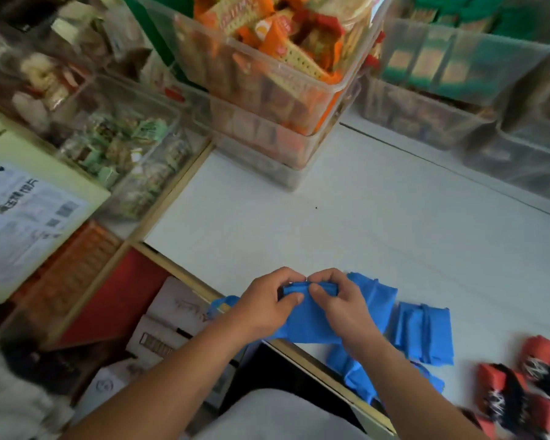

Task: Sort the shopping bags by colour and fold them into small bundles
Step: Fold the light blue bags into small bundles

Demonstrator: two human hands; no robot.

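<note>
Blue bag (305, 322) lies at the worktop's (346, 217) near edge, its long axis running away from the person, its rolled far end pinched by the curled fingers (287, 275) of left hand (267, 304) and right hand (342, 301).

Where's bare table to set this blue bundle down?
The table is bare between the stacked snack bins and the left hand and right hand, and rightward toward the far bins. Crowded near right: folded blue bags, red bundles.

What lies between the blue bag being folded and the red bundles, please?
In the head view, a second blue bag, already folded, lies on the white table between them.
</note>
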